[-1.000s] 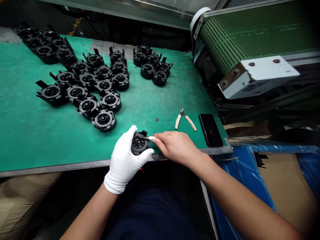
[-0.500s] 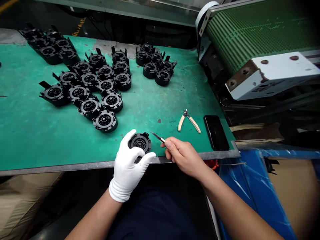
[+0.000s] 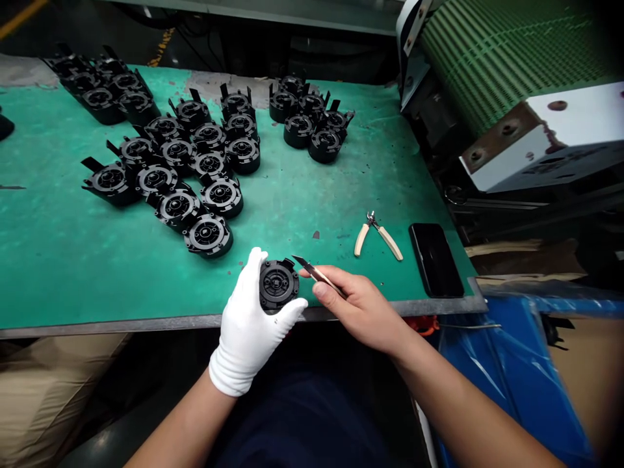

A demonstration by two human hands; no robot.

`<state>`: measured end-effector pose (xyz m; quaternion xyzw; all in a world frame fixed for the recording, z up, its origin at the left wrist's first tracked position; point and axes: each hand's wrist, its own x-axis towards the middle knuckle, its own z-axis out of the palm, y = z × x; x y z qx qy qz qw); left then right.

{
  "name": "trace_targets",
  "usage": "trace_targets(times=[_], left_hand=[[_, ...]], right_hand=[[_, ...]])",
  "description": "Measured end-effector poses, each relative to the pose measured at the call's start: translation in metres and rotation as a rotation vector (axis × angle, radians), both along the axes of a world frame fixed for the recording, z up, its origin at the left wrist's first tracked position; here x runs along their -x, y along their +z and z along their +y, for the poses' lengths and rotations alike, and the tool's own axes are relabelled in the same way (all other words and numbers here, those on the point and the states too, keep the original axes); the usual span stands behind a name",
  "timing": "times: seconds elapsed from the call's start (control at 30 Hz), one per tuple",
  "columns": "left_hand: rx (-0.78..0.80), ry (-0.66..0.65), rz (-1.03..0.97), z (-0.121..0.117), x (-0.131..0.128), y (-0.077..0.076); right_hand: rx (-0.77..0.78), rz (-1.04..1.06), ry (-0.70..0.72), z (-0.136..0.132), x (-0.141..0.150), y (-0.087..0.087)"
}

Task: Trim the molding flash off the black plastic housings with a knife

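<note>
My left hand (image 3: 249,318), in a white glove, is closed around a round black plastic housing (image 3: 278,284) near the front edge of the table. The housing's ribbed, ringed face is turned up, and its left side is hidden behind the glove. Bare, my right hand (image 3: 361,302) grips a craft knife (image 3: 319,276) with a pale handle. The blade points up and left, its tip close to the upper right rim of the housing. Whether the blade touches the rim I cannot tell.
Several like black housings (image 3: 208,235) stand in groups on the green tabletop (image 3: 97,266). Side cutters (image 3: 373,227) with cream handles and a black phone (image 3: 436,260) lie to the right. A green conveyor belt (image 3: 487,58) with a white bracket (image 3: 575,130) overhangs the right side.
The gloved fingers have shifted around the housing, and its face has turned. My right hand has moved the knife closer to the rim, with its grip changed. The whole view has shifted slightly.
</note>
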<state>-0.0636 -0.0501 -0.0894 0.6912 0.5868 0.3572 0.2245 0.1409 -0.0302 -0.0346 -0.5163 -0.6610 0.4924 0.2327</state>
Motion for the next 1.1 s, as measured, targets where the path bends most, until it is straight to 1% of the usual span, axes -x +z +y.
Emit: trace_targets(times=[0.07,0.1,0.17,0.2,0.27,0.33,0.4,0.43,0.57,0.7,0.8,0.9,0.97,1.1], left_hand=[[0.043,0.013,-0.029,0.000,-0.001,0.001],[0.064,0.020,-0.046,0.000,-0.001,0.001],[0.080,0.031,-0.058,0.000,-0.001,0.002],[0.068,0.028,-0.049,0.000,-0.001,0.001],[0.023,0.007,-0.007,-0.001,0.000,-0.001],[-0.015,-0.009,0.021,-0.001,0.001,-0.003],[-0.025,-0.013,0.027,0.000,0.003,-0.003],[-0.024,-0.017,0.027,0.001,0.004,-0.003],[-0.019,-0.055,0.032,0.005,0.007,0.001],[-0.035,-0.070,0.031,0.009,0.008,0.002],[-0.039,-0.067,0.021,0.010,0.007,0.000],[-0.032,-0.066,0.004,0.010,0.008,-0.001],[-0.025,-0.073,-0.003,0.010,0.008,-0.001],[-0.015,-0.089,-0.003,0.010,0.009,-0.001]], right_hand=[[0.021,0.070,0.086,0.010,0.009,0.000],[0.032,0.073,0.135,0.014,0.012,0.001],[0.054,0.030,0.199,0.021,0.014,0.001],[0.065,0.006,0.208,0.023,0.012,0.001],[0.106,-0.011,0.167,0.023,0.004,0.003],[0.168,0.004,0.075,0.019,-0.006,0.005],[0.184,-0.042,0.017,0.011,-0.012,0.007],[0.158,-0.095,0.023,0.007,-0.013,0.008],[-0.032,-0.320,0.135,-0.011,-0.006,0.006],[-0.100,-0.413,0.139,-0.025,0.006,-0.002],[-0.128,-0.475,0.114,-0.031,0.012,-0.005],[-0.119,-0.497,0.109,-0.034,0.015,-0.005],[-0.100,-0.484,0.136,-0.032,0.016,-0.005],[-0.085,-0.462,0.236,-0.025,0.012,-0.002]])
